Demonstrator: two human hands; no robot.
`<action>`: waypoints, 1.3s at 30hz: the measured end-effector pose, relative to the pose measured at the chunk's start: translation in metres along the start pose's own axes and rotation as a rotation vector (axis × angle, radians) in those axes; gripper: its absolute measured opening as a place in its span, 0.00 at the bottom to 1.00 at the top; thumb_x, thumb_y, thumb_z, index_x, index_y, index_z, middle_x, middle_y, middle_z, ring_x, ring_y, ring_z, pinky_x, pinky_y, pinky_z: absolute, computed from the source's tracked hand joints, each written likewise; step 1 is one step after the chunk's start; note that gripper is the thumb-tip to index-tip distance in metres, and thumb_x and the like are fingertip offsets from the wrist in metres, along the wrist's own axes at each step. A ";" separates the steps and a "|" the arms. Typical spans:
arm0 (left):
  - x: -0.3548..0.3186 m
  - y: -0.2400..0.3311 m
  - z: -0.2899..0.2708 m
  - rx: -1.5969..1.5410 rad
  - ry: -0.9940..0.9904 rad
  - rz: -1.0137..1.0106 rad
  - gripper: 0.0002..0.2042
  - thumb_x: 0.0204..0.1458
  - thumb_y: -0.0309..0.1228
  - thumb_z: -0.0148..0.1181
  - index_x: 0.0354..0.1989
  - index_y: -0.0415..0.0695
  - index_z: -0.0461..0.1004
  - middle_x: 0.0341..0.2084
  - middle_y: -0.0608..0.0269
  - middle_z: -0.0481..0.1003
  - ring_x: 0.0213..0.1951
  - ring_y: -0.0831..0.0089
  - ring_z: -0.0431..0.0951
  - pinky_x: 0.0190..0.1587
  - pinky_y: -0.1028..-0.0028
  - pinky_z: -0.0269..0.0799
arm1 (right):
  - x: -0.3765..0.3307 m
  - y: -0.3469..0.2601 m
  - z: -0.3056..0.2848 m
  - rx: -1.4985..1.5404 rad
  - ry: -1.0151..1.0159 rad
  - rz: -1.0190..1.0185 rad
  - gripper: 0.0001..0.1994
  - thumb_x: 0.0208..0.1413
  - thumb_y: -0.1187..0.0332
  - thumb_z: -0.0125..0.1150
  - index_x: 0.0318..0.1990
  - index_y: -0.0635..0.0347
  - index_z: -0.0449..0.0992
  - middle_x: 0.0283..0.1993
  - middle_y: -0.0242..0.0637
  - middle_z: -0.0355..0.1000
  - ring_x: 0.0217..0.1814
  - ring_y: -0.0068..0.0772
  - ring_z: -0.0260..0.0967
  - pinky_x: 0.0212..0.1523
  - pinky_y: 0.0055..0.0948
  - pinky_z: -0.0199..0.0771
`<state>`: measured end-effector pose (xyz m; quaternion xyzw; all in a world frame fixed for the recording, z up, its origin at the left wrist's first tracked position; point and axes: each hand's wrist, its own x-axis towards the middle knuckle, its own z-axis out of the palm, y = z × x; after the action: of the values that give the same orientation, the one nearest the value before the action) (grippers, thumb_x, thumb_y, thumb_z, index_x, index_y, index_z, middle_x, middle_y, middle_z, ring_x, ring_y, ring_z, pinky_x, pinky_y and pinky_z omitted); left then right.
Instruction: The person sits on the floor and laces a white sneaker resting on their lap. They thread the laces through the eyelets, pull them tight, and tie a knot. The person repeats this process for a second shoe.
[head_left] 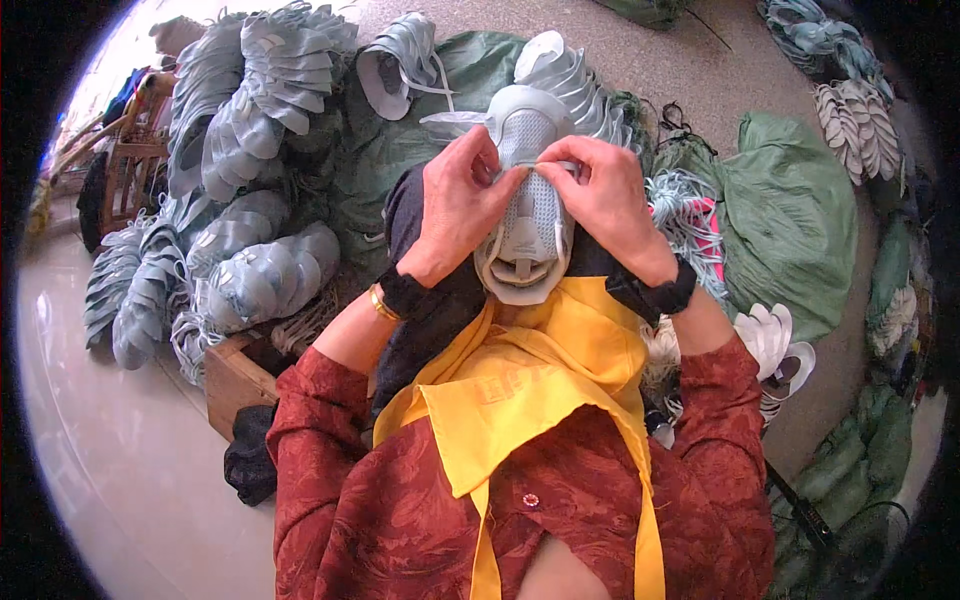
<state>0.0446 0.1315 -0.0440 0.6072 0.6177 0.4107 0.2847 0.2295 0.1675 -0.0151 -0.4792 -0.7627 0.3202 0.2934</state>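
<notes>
A pale grey-blue shoe upper (527, 222) with a perforated middle lies lengthwise before me, over my lap. Its rounded heel-like end points toward my body. My left hand (466, 195) and my right hand (600, 190) meet over it, thumbs and forefingers pinched together. Between the fingertips runs what looks like a thin pale shoelace (531, 164), crossing the upper; its ends are hidden by the fingers. Right at my right wrist hangs a loose bunch of light-blue laces (682, 230).
Stacked grey-blue shoe uppers (270, 90) pile up at the left, with more uppers (565, 75) beyond my hands. A green sack (785, 220) stands at the right. Near my left elbow is a wooden box (240, 385). White pieces (768, 345) lie by my right elbow.
</notes>
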 end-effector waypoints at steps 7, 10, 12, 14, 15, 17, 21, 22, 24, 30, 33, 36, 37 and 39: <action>-0.001 -0.002 -0.004 -0.071 -0.039 -0.017 0.11 0.49 0.27 0.70 0.30 0.40 0.71 0.22 0.68 0.72 0.26 0.83 0.71 0.31 0.78 0.72 | 0.000 0.002 0.008 -0.064 0.043 -0.064 0.03 0.54 0.73 0.64 0.31 0.62 0.76 0.32 0.45 0.73 0.38 0.52 0.74 0.39 0.44 0.74; -0.002 -0.002 -0.005 -0.074 -0.048 -0.025 0.11 0.49 0.27 0.70 0.31 0.40 0.71 0.23 0.68 0.73 0.27 0.83 0.71 0.33 0.78 0.72 | 0.002 0.005 0.012 -0.045 0.015 -0.080 0.04 0.54 0.73 0.65 0.31 0.62 0.76 0.32 0.44 0.74 0.38 0.52 0.75 0.39 0.44 0.74; -0.002 -0.003 -0.005 -0.090 -0.049 -0.022 0.11 0.49 0.26 0.70 0.31 0.40 0.71 0.23 0.68 0.73 0.27 0.83 0.72 0.33 0.78 0.72 | 0.003 0.002 0.006 -0.074 -0.036 -0.094 0.04 0.54 0.73 0.65 0.32 0.62 0.76 0.33 0.45 0.74 0.39 0.52 0.75 0.39 0.44 0.74; -0.002 -0.003 -0.004 -0.111 -0.045 -0.005 0.10 0.50 0.26 0.70 0.31 0.40 0.71 0.23 0.68 0.73 0.28 0.82 0.72 0.33 0.77 0.72 | 0.004 -0.003 0.001 -0.133 -0.073 -0.142 0.04 0.54 0.73 0.65 0.33 0.62 0.76 0.35 0.45 0.74 0.39 0.51 0.76 0.40 0.45 0.75; -0.002 -0.004 -0.003 -0.111 -0.044 -0.003 0.10 0.50 0.26 0.69 0.32 0.40 0.71 0.23 0.67 0.73 0.28 0.82 0.72 0.33 0.77 0.72 | 0.004 -0.005 0.001 -0.177 -0.083 -0.184 0.04 0.55 0.73 0.64 0.34 0.61 0.76 0.36 0.45 0.74 0.39 0.52 0.76 0.40 0.45 0.76; -0.003 -0.005 -0.002 -0.106 -0.044 0.005 0.09 0.50 0.25 0.68 0.32 0.40 0.71 0.24 0.67 0.73 0.28 0.81 0.72 0.34 0.77 0.72 | 0.006 -0.007 0.002 -0.263 -0.109 -0.245 0.04 0.56 0.73 0.63 0.36 0.61 0.75 0.37 0.45 0.73 0.40 0.52 0.76 0.40 0.45 0.77; -0.001 -0.002 0.000 -0.096 -0.038 0.049 0.07 0.51 0.23 0.65 0.35 0.39 0.72 0.28 0.63 0.72 0.28 0.77 0.72 0.33 0.75 0.72 | 0.009 -0.002 0.009 -0.325 -0.132 -0.281 0.04 0.57 0.73 0.61 0.38 0.62 0.73 0.39 0.45 0.72 0.40 0.53 0.76 0.39 0.45 0.77; -0.002 -0.003 0.003 -0.089 -0.029 0.060 0.07 0.52 0.22 0.64 0.35 0.39 0.72 0.29 0.63 0.71 0.29 0.76 0.72 0.33 0.75 0.72 | 0.008 0.000 0.010 -0.313 -0.130 -0.281 0.04 0.58 0.73 0.60 0.38 0.62 0.73 0.39 0.45 0.72 0.41 0.53 0.76 0.39 0.45 0.77; -0.003 -0.005 0.005 -0.073 -0.022 0.077 0.06 0.52 0.20 0.63 0.36 0.39 0.72 0.30 0.61 0.70 0.29 0.73 0.72 0.33 0.74 0.72 | 0.009 0.002 0.010 -0.240 -0.103 -0.269 0.04 0.58 0.73 0.60 0.38 0.61 0.72 0.38 0.46 0.72 0.41 0.54 0.75 0.38 0.46 0.76; -0.001 -0.003 0.004 -0.032 -0.059 0.113 0.05 0.53 0.20 0.61 0.36 0.38 0.72 0.32 0.58 0.69 0.29 0.67 0.73 0.33 0.71 0.71 | 0.007 0.006 0.012 -0.159 -0.071 -0.222 0.04 0.58 0.73 0.60 0.38 0.62 0.72 0.38 0.46 0.72 0.42 0.55 0.74 0.40 0.47 0.75; 0.002 -0.005 0.006 0.001 -0.062 0.142 0.04 0.54 0.21 0.61 0.36 0.38 0.72 0.31 0.57 0.70 0.29 0.66 0.73 0.33 0.70 0.71 | 0.006 0.008 0.013 -0.158 -0.061 -0.211 0.04 0.57 0.73 0.61 0.37 0.62 0.72 0.38 0.46 0.72 0.42 0.55 0.74 0.40 0.47 0.75; 0.010 -0.015 0.008 0.014 -0.093 0.152 0.05 0.54 0.21 0.61 0.36 0.37 0.72 0.29 0.59 0.72 0.29 0.71 0.73 0.33 0.70 0.71 | 0.008 0.008 0.012 -0.139 -0.061 -0.209 0.05 0.57 0.72 0.63 0.37 0.62 0.73 0.37 0.47 0.72 0.42 0.55 0.74 0.40 0.47 0.74; 0.014 -0.016 0.006 -0.020 -0.127 0.131 0.05 0.54 0.22 0.62 0.36 0.37 0.72 0.29 0.59 0.72 0.29 0.73 0.73 0.33 0.71 0.71 | 0.008 0.008 0.010 -0.131 -0.060 -0.206 0.06 0.57 0.72 0.63 0.37 0.62 0.73 0.36 0.47 0.73 0.42 0.55 0.74 0.40 0.47 0.74; 0.017 -0.018 0.000 -0.075 -0.206 0.060 0.05 0.55 0.23 0.62 0.36 0.37 0.72 0.28 0.61 0.73 0.30 0.76 0.72 0.34 0.72 0.71 | 0.010 0.008 0.008 -0.115 -0.067 -0.185 0.07 0.56 0.71 0.65 0.37 0.64 0.74 0.35 0.45 0.74 0.39 0.51 0.75 0.39 0.43 0.75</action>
<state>0.0336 0.1497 -0.0574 0.6533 0.5509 0.3773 0.3569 0.2247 0.1777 -0.0251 -0.4118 -0.8302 0.2635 0.2680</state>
